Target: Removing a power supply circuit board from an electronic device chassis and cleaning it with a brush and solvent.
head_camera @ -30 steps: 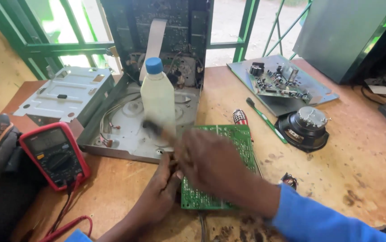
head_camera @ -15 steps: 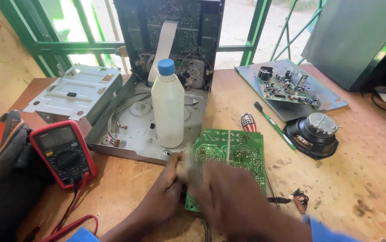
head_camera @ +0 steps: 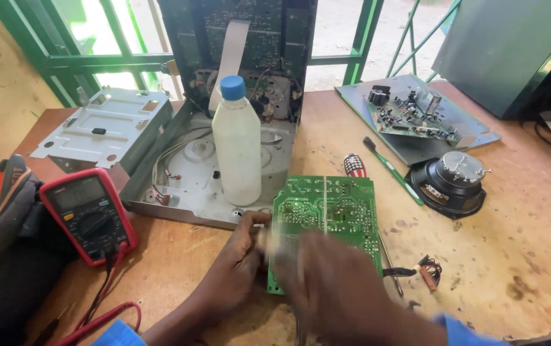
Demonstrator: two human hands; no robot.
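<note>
The circuit board is bright green, speckled with silver solder dots. Behind it, the bottle is milky white under a blue cap. Left of the board, the multimeter is red around black. The counter is pale, scuffed tan.

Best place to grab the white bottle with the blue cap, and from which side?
Probably the white bottle at mid-body, from its right side. It stands upright on the opened grey chassis, its straight round wall bare; the upright panel crowds it behind, the green circuit board lies in front.
</note>
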